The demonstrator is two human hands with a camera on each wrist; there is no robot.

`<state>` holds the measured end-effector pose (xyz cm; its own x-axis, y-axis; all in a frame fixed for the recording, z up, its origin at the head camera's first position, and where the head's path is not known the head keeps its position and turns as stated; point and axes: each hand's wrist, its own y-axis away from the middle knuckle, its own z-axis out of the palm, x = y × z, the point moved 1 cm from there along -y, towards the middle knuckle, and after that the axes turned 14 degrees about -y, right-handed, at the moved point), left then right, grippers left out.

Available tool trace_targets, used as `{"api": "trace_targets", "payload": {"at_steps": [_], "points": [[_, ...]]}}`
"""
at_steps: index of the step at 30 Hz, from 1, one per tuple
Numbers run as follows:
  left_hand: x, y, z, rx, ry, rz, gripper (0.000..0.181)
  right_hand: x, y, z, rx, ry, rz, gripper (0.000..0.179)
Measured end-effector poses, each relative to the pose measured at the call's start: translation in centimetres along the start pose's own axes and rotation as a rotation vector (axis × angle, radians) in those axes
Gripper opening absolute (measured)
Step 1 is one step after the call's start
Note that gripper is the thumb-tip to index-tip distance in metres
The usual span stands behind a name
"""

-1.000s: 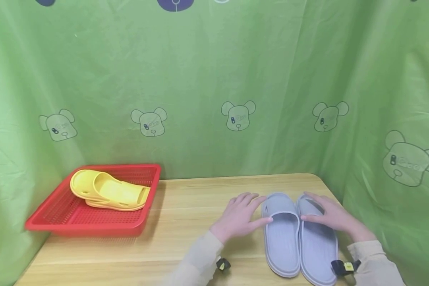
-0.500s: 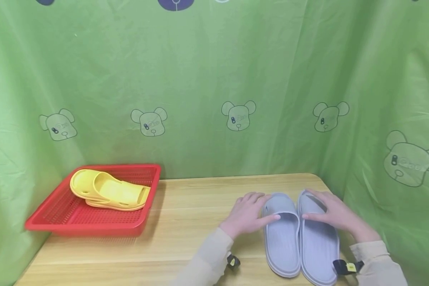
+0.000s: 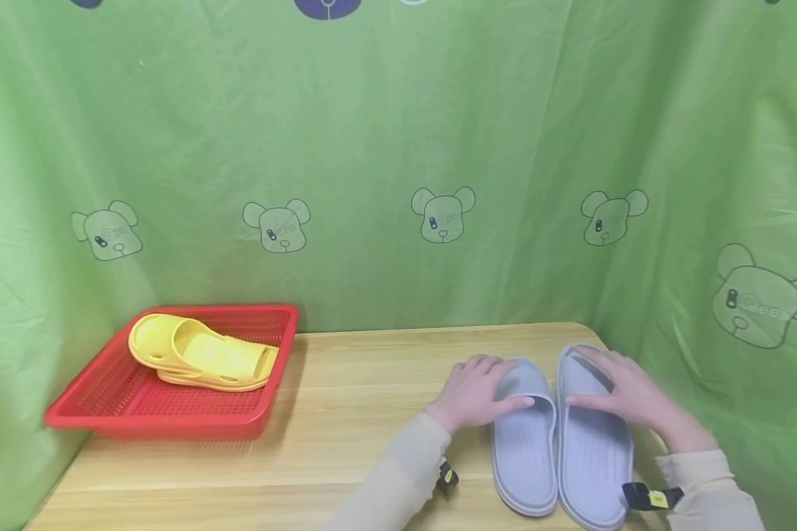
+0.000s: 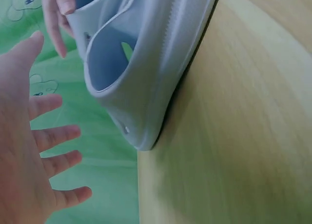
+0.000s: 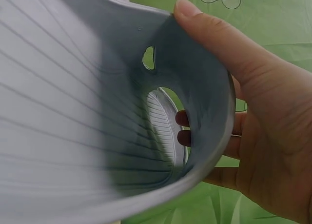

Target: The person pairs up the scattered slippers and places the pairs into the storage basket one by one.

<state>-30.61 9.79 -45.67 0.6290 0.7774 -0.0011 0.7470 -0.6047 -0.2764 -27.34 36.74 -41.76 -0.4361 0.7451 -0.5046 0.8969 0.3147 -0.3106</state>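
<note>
Two pale grey-blue slide slippers lie side by side at the right of the table, toes away from me. My left hand (image 3: 473, 392) reaches over the left slipper (image 3: 526, 461) from its outer side; in the left wrist view its fingers are spread and apart from that slipper. My right hand (image 3: 634, 391) grips the strap of the right slipper (image 3: 596, 464). In the right wrist view, the thumb lies along the strap (image 5: 207, 102) edge, and two fingertips (image 5: 183, 119) show through an opening in the slipper.
At the left of the wooden table (image 3: 345, 457) stands a red plastic basket (image 3: 166, 422). Yellow clogs (image 3: 222, 358) lie in it, one on top of the other. A green curtain (image 3: 365, 280) with bear faces hangs behind and at both sides.
My left hand has moved right, closer over the left slipper. The right slipper's toe has shifted slightly away and up with my right hand, and a gap has widened between the toes.
</note>
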Motion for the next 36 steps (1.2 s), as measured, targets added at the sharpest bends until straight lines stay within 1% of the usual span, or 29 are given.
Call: {"api": "trace_targets", "payload": {"at_steps": [5,8,14,18,22,27,31,36], "points": [[0.4,-0.9,0.5,-0.012,-0.026,0.018,0.073,-0.1,0.0,-0.4,0.004,0.008,-0.006,0.093],[0.6,-1.3,0.9,-0.035,-0.043,0.025,0.073,-0.1,0.1,-0.6,0.006,0.006,-0.004,0.094],[1.3,-2.4,1.9,-0.075,-0.067,0.024,0.072,-0.2,0.4,-1.0,-0.001,0.007,0.022,0.096],[1.6,-3.0,2.1,-0.100,-0.073,0.020,0.071,-0.3,0.5,-1.3,0.000,0.003,0.037,0.096],[1.8,-3.3,2.4,-0.134,-0.076,0.012,0.072,-0.4,0.5,-1.4,0.000,0.004,0.042,0.097],[2.0,-3.5,2.7,-0.180,-0.065,-0.012,0.073,-0.2,0.5,-1.4,0.001,0.003,0.045,0.096],[1.9,-3.6,3.0,-0.188,-0.055,-0.029,0.073,-0.1,0.5,-1.4,0.005,0.001,0.047,0.096],[1.7,-3.7,3.2,-0.187,-0.046,-0.031,0.073,0.1,0.4,-1.3,0.003,0.003,0.050,0.097]]}}
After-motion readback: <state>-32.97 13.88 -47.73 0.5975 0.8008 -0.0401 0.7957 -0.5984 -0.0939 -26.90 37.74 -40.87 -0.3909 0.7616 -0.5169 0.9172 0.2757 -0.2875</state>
